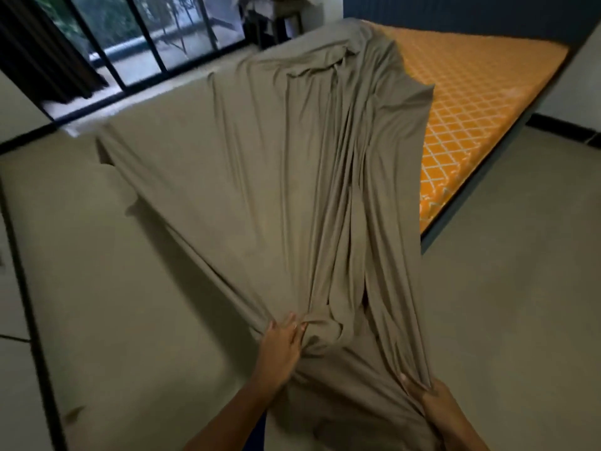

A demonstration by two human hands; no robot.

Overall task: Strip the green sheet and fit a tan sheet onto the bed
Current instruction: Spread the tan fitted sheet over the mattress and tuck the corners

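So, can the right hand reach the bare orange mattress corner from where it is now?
Probably not. The right hand grips the tan sheet close to the body, while the orange mattress lies bare far across the floor. Nothing blocks it; it is just too far.

Sheet over the bed

The sheet (260, 177) lies on the bed's (487, 92) left part. Both hands, left (281, 345) and right (434, 403), hold its near end. A window (156, 37) is behind.
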